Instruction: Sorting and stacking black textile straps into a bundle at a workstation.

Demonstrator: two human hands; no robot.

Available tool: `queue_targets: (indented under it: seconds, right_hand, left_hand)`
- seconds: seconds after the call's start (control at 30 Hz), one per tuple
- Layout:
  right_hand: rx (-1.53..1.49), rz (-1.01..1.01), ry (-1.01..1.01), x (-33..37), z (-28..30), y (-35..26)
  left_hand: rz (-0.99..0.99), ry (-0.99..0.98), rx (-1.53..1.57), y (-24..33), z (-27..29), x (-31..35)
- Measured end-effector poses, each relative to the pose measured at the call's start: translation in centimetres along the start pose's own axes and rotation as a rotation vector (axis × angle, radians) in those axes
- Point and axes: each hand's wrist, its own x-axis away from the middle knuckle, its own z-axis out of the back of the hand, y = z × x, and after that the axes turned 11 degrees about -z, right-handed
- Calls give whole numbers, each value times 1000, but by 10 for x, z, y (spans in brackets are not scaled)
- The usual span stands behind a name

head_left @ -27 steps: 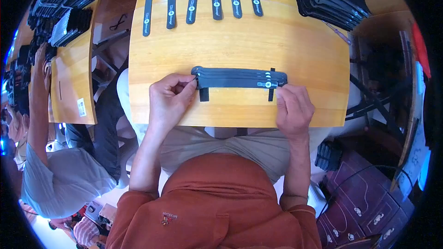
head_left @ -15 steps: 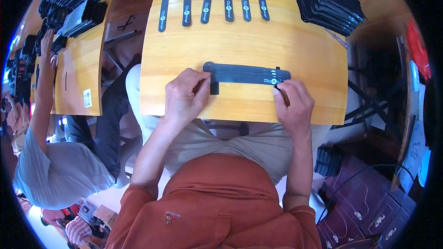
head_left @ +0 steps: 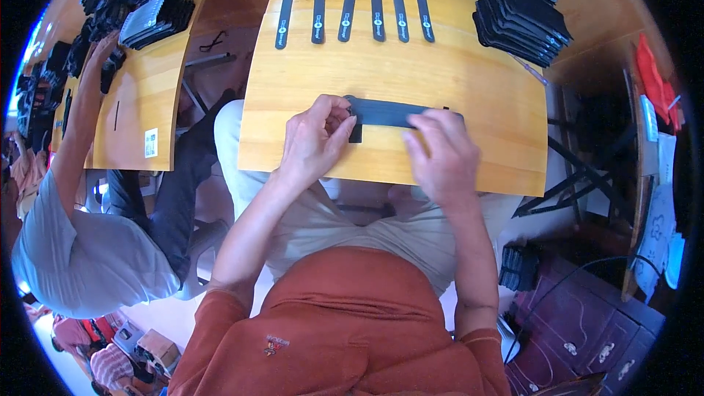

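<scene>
A flat bundle of dark straps [head_left: 385, 114] lies crosswise near the table's front edge. At its left end my left hand [head_left: 315, 139] is closed in a pinch on the straps, beside a small black tab [head_left: 356, 133] that hangs below them. Over the right part of the bundle hovers or rests my right hand [head_left: 446, 154], slightly blurred, its thumb apart from the fingers; whether it touches the straps I cannot tell. Farther up the table, several single dark straps [head_left: 350, 7] with round heads and pale printed marks lie in a row, side by side.
Stacks of folded black straps [head_left: 522, 22] stand at the table's far right corner, a thin pen-like tool [head_left: 534, 72] beside them. On the left, a co-worker's arm [head_left: 84, 114] reaches over another wooden table [head_left: 136, 132] bearing more black stacks [head_left: 155, 20].
My right hand has let go of the bundle's right end and moved left over it, thumb and fingers parting. My left hand keeps its pinch. The whole view has shifted slightly.
</scene>
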Motion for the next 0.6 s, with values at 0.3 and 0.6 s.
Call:
queue_targets:
  seconds: [0.3,0.6]
  right_hand:
    - [-336,-76,-586,-30,-43,-25]
    - [-323,-143,-524,-27,-53,-35]
  left_hand:
    - [-26,-32,21,-5,5,9]
    - [-126,-58,-110,-8,13,10]
